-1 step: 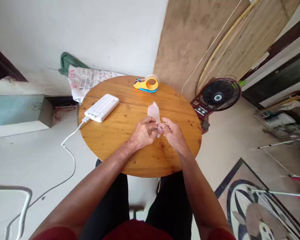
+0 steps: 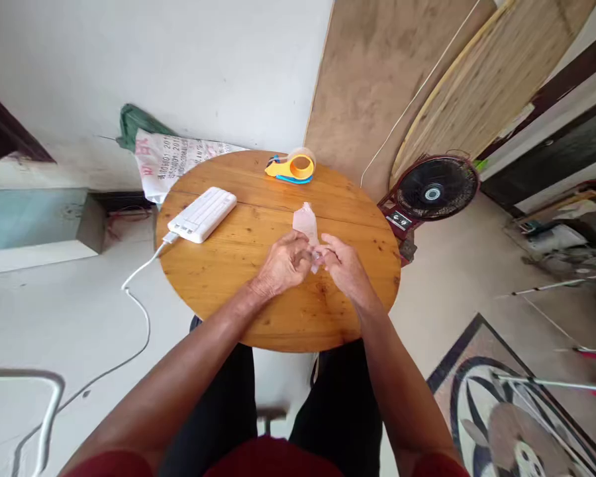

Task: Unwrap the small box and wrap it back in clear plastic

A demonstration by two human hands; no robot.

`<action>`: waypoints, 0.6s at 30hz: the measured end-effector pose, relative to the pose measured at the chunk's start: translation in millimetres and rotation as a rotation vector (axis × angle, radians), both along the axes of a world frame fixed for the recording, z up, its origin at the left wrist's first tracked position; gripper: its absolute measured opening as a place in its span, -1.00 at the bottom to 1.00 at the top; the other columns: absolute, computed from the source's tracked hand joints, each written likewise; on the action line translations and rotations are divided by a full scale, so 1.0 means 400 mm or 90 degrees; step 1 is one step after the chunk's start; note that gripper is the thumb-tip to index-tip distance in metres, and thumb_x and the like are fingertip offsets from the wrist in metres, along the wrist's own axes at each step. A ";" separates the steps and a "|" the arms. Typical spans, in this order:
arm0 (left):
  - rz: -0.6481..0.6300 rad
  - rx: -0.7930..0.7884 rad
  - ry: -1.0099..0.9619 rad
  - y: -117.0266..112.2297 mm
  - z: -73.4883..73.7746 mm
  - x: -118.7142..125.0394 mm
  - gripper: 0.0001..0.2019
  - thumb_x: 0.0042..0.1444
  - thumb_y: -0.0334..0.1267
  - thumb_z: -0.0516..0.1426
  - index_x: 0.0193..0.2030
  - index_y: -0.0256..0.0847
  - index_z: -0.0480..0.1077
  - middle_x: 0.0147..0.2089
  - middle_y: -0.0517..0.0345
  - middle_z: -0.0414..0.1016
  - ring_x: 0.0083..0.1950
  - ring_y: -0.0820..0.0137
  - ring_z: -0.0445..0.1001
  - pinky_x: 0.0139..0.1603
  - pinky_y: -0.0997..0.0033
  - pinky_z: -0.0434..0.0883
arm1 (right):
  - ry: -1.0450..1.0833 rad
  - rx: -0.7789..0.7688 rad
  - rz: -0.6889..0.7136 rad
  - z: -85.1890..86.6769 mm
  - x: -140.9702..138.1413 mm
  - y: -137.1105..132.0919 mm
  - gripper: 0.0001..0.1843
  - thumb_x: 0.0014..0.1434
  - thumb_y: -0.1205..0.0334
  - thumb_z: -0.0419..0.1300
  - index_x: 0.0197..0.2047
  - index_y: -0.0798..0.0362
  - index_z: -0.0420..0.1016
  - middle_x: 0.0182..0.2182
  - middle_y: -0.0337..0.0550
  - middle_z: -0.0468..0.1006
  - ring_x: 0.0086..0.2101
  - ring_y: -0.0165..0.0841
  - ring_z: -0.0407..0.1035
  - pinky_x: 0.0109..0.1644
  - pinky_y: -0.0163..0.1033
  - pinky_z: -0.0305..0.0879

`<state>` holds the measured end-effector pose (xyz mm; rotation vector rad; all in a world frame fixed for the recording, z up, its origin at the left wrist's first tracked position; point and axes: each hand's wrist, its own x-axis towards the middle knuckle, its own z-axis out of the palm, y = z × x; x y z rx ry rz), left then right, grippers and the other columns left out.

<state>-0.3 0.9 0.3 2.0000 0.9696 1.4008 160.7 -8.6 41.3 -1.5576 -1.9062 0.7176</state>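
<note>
A small, pale pink, translucent plastic bag or wrapper [image 2: 304, 221] lies on the round wooden table [image 2: 238, 291], its far end crinkled. My left hand [image 2: 287, 264] is closed at the near end of the plastic, thumb and fingers pinched together. From the other side, my right hand [image 2: 344, 265] pinches the same narrow end, with its index finger lifted a little. Between the fingertips the plastic is bunched up, and a short piece hangs down below them. Whether anything is inside it, I cannot make out.
A white power bank [image 2: 202, 213] with a plugged-in white cable [image 2: 146, 311] sits at the table's left. At the far edge stands a yellow and blue tape dispenser [image 2: 293, 167]. A dark red fan [image 2: 431, 189] is beyond the right edge; a printed sack [image 2: 166, 162] leans behind.
</note>
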 end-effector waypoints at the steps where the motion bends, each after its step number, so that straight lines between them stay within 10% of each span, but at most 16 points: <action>1: 0.015 -0.017 -0.010 0.002 0.001 -0.001 -0.86 -0.04 -0.46 0.06 -0.35 -0.22 0.40 -0.18 0.04 0.46 -0.19 0.35 0.48 -0.21 0.41 0.42 | -0.026 0.005 0.006 0.008 -0.005 -0.008 -0.47 0.21 0.39 -0.07 0.22 0.22 0.34 -0.08 0.06 0.65 -0.19 -0.26 0.57 -0.03 -0.17 0.45; 9: 0.073 -0.092 -0.021 -0.007 0.019 0.012 -0.90 0.08 -0.23 0.17 -0.36 -0.20 0.37 -0.17 0.07 0.44 -0.12 0.34 0.45 -0.08 0.36 0.41 | -0.314 0.011 0.029 0.058 -0.052 -0.072 -0.21 0.13 0.51 -0.03 0.44 0.30 -0.02 -0.01 0.23 0.59 -0.02 -0.03 0.50 0.10 0.07 0.36; 18: 0.089 -0.263 0.055 0.000 0.067 0.022 -0.90 -0.03 -0.27 0.23 -0.42 -0.23 0.41 -0.23 0.12 0.39 -0.19 0.37 0.42 -0.16 0.39 0.39 | -0.115 -0.066 0.136 0.092 0.010 -0.004 -0.25 0.14 0.50 -0.04 0.41 0.13 0.08 0.09 0.03 0.57 0.03 -0.22 0.48 0.13 -0.13 0.34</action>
